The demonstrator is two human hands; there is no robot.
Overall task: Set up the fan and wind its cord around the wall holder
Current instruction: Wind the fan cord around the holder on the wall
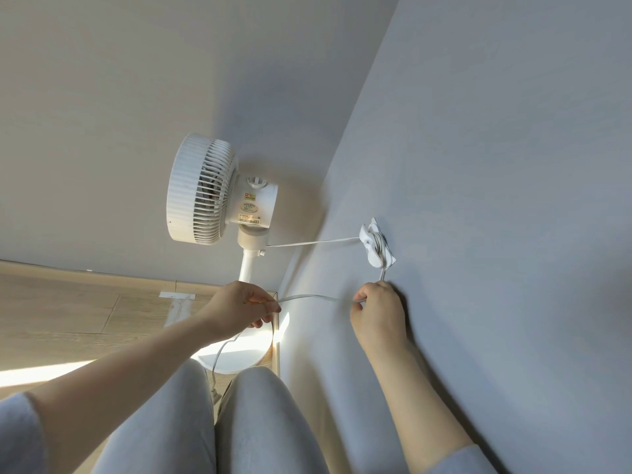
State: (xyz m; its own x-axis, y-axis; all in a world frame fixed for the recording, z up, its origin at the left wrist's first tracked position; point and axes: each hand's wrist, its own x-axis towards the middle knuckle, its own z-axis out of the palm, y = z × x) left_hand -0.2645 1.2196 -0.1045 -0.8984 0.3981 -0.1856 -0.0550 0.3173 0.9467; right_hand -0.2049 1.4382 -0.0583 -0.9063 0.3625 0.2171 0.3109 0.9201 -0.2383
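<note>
A white stand fan (205,189) stands upright in the room's corner, its round base (236,354) on the floor. Its white cord (314,241) runs from the neck to a white wall holder (374,246) on the right wall, with a few turns wound round it. Below the holder the cord drops into my right hand (378,311), which pinches it against the wall. From there it stretches left to my left hand (239,307), which also pinches it. The loose end hangs down toward my knees.
Pale grey walls meet at the corner behind the fan. A wooden floor (68,313) with a skirting board lies to the left, with a patch of tape (177,295) on it. My grey-trousered knees (212,422) fill the bottom centre.
</note>
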